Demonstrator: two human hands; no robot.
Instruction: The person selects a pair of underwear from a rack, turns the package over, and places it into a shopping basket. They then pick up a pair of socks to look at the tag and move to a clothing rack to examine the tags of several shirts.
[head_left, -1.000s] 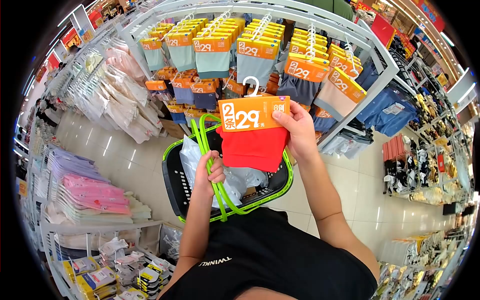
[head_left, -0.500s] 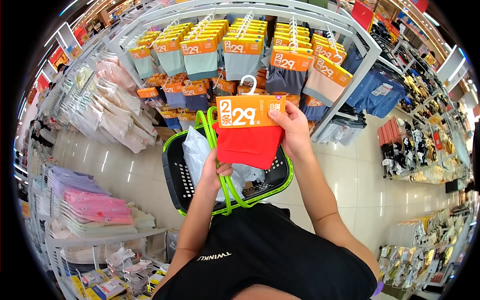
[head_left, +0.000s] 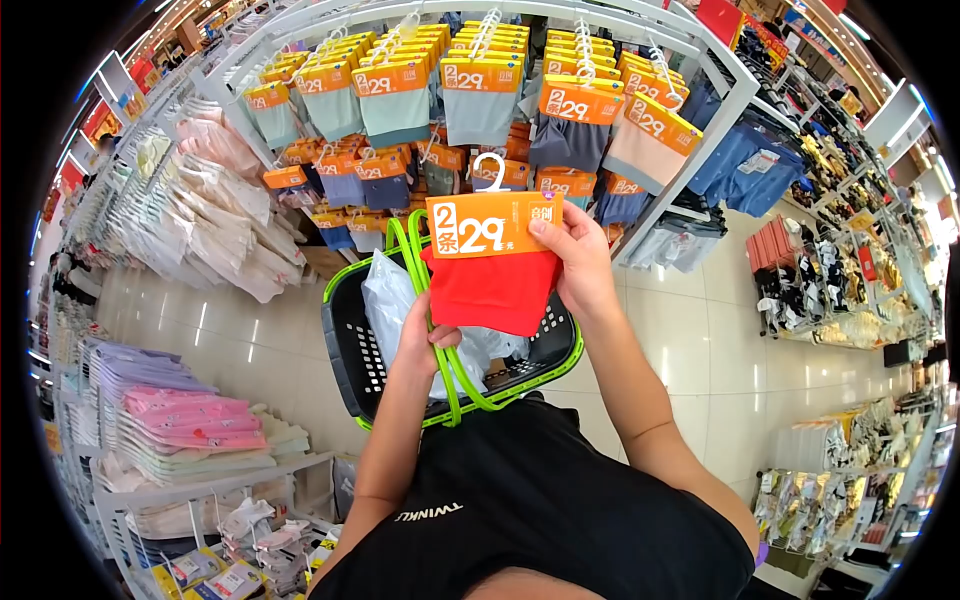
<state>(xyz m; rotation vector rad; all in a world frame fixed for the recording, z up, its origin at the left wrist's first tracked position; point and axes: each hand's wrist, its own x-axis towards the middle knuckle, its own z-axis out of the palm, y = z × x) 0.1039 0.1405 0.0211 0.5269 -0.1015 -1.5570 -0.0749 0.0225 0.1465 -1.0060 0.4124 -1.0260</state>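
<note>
My right hand pinches the right edge of a pack of red underwear, thumb on the front. The pack has an orange header card printed "2条 29元" and a white plastic hook on top. Lower left of it, my left hand is closed around the green handles of a black shopping basket with a green rim. Inside the basket lies a whitish plastic bag, partly hidden by the pack and my left hand.
Ahead stands a white rack with several rows of similar orange-carded packs. Light garments hang at left, with folded pink clothes below. Denim hangs at right. Tiled floor shows on both sides.
The view has shifted slightly, and the rack packs appear a little higher. The pack sits slightly further left in view. Both hands keep their grips.
</note>
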